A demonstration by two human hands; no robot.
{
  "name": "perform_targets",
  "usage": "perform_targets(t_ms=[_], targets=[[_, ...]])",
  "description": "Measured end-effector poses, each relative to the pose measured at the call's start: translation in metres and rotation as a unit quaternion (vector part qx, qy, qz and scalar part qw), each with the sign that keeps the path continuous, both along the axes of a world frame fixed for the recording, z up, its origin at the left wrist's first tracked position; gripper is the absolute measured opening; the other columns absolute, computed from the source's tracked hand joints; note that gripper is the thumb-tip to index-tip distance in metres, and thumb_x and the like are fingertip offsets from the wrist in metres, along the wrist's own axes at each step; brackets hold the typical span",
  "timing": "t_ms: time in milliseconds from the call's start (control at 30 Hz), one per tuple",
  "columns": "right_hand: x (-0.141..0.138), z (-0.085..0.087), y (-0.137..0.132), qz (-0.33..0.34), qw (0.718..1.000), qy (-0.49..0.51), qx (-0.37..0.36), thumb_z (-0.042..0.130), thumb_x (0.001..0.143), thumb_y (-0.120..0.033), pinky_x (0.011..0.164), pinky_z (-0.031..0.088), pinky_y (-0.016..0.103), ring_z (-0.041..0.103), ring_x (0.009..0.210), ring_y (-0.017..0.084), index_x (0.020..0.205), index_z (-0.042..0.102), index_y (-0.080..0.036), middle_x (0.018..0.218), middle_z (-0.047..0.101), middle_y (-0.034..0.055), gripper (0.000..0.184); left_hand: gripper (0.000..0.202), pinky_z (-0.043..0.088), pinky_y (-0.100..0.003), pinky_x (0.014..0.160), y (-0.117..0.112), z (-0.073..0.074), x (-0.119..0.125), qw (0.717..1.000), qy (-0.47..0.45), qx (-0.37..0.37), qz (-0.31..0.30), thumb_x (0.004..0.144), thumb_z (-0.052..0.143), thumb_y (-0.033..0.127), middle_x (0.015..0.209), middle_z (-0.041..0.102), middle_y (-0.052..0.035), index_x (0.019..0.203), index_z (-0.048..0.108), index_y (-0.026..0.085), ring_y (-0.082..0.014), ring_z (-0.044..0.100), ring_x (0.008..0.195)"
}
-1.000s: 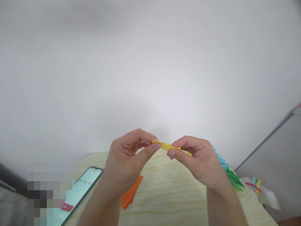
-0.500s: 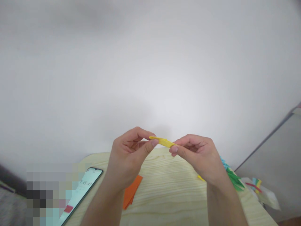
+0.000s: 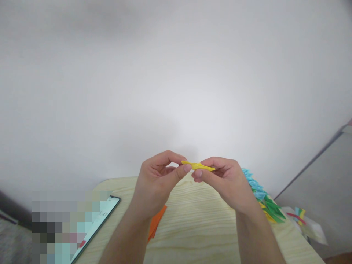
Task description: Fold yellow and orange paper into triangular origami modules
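A small folded piece of yellow paper (image 3: 195, 166) is held up above the back edge of the table. My left hand (image 3: 162, 179) pinches its left end between thumb and fingers. My right hand (image 3: 222, 179) grips it from the right, the thumb at its lower edge and the fingertips behind; a pointed yellow end sticks out over that hand. Beneath my left wrist, orange paper (image 3: 156, 224) lies on the table, partly hidden by the arm.
On the light wood table (image 3: 198, 227), a phone (image 3: 99, 227) lies at left, partly blurred out. Blue folded papers (image 3: 254, 185), green ones (image 3: 272, 208) and yellow ones (image 3: 268, 215) lie at right. Farther right is a pale bag (image 3: 313, 229) with coloured strips. A white wall (image 3: 176, 80) rises behind.
My hands have drawn closer together. My right hand has shifted left along the yellow paper, so its right tip now shows, and more blue and yellow paper at right is uncovered.
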State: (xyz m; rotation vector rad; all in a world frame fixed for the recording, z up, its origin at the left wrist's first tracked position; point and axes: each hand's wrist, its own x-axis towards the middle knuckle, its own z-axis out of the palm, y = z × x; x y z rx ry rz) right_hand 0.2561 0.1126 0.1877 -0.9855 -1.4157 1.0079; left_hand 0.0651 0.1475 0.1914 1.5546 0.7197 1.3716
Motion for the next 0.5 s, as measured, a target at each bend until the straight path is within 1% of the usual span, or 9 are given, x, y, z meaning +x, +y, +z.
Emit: perform_targets(t_ms=[133,200,267,367,500], targets=[[0.004,0.0,0.0,0.003,0.999,-0.033,0.024,0.078,0.092,-0.035,0.071,0.051,0.029,0.066,0.075,0.016,0.086,0.079,-0.02,0.081,0.076,0.0022,0.015,0.016,0.053,-0.028,0.067,0.0,0.001,0.0,0.999,0.039,-0.019,-0.026,0.087,0.081,0.034,0.085,0.075,-0.003,0.086,0.074,0.019,-0.0175,0.068,0.079],[0.007,0.0,0.0,-0.003,0.998,-0.05,0.034,0.077,0.093,-0.034,0.069,0.049,0.028,0.065,0.074,0.015,0.086,0.078,-0.021,0.079,0.075,0.001,0.014,0.017,0.052,-0.028,0.07,0.001,0.001,-0.001,0.995,0.082,-0.012,-0.048,0.09,0.077,0.036,0.085,0.074,-0.003,0.088,0.075,0.019,-0.0169,0.066,0.079],[0.009,0.0,0.0,-0.01,0.997,-0.065,0.037,0.077,0.093,-0.033,0.067,0.047,0.027,0.063,0.072,0.014,0.086,0.078,-0.021,0.078,0.074,0.0001,0.014,0.018,0.05,-0.028,0.07,0.001,0.002,-0.002,0.991,0.125,0.005,-0.054,0.093,0.074,0.036,0.083,0.073,-0.0024,0.088,0.075,0.019,-0.0156,0.063,0.077],[0.011,-0.001,0.0,-0.013,0.996,-0.079,0.039,0.078,0.091,-0.035,0.064,0.046,0.025,0.063,0.071,0.014,0.083,0.077,-0.021,0.075,0.074,-0.0003,0.017,0.02,0.049,-0.028,0.072,0.001,0.002,-0.003,0.986,0.159,0.027,-0.031,0.093,0.074,0.036,0.082,0.073,-0.0023,0.085,0.075,0.018,-0.016,0.063,0.077],[0.011,-0.001,0.0,-0.017,0.997,-0.072,0.037,0.081,0.089,-0.036,0.064,0.048,0.025,0.066,0.071,0.015,0.081,0.079,-0.021,0.076,0.077,0.0006,0.017,0.019,0.048,-0.029,0.073,0.001,0.0,-0.002,0.986,0.156,0.06,-0.001,0.092,0.074,0.036,0.079,0.073,-0.0021,0.085,0.077,0.019,-0.0168,0.063,0.078]])
